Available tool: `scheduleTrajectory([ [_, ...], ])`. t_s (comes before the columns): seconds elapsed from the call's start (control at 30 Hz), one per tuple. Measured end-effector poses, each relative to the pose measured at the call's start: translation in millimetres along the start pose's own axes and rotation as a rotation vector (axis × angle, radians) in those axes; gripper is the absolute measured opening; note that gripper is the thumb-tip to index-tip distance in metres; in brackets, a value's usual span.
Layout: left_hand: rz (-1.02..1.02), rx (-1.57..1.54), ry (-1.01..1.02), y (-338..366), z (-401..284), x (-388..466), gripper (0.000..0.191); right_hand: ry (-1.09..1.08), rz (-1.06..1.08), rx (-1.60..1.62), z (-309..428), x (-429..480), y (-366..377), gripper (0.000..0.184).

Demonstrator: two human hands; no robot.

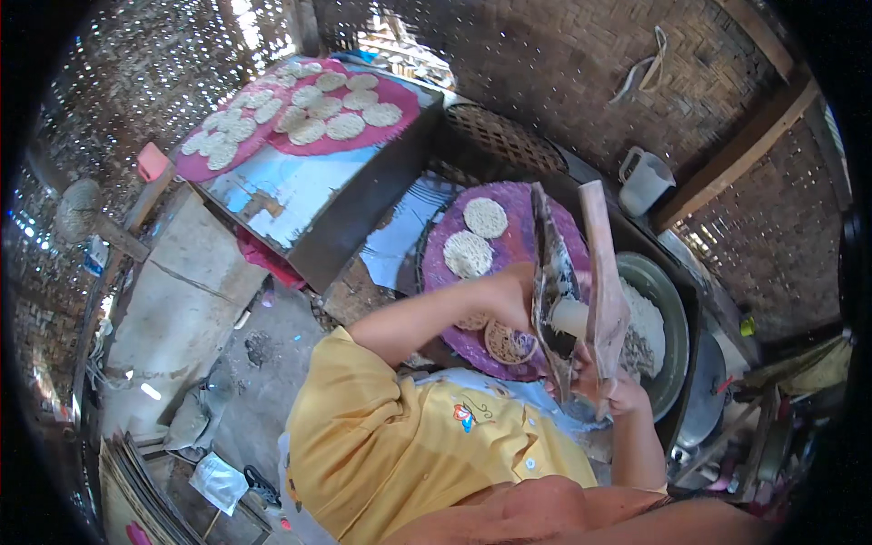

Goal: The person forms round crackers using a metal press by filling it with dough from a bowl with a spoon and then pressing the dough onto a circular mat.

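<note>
A wooden hand press point(603, 300) with two long boards and a pale cylinder point(569, 317) between them stands tilted in front of me. My right hand point(621, 395) grips its lower end. My left hand point(516, 296) is at the left board, which hides its fingers. Beneath the press lies a round purple mat point(443, 272) bearing pale, lacy noodle-like discs point(486, 217). A small round woven mould point(509, 343) rests near the mat's lower edge. On the right, a large green basin point(674, 327) holds white dough or flour point(644, 320), partly hidden by the press.
Upper left, a box-like table point(293, 204) carries pink mats point(340, 146) with many discs. A clear plastic jug point(646, 182) is by the woven wall. A metal lid point(705, 388) lies right of the basin, and a wooden mallet-like tool point(80, 210) stands far left.
</note>
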State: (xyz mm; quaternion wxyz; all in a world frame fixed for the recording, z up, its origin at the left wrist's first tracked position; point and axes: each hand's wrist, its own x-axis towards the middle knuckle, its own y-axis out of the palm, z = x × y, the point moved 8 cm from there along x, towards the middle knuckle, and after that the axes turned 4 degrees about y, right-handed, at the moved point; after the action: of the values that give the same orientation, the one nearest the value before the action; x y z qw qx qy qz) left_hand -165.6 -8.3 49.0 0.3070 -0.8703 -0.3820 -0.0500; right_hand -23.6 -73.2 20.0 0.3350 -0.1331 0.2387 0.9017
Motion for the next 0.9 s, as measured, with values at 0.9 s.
scheduleTrajectory([
  [0.9, -0.702, -1.603, 0.076, -59.0, 93.4, -2.7, 0.047, 0.249, -0.114, -0.218, -2.9, 17.3, -43.6, 0.072],
])
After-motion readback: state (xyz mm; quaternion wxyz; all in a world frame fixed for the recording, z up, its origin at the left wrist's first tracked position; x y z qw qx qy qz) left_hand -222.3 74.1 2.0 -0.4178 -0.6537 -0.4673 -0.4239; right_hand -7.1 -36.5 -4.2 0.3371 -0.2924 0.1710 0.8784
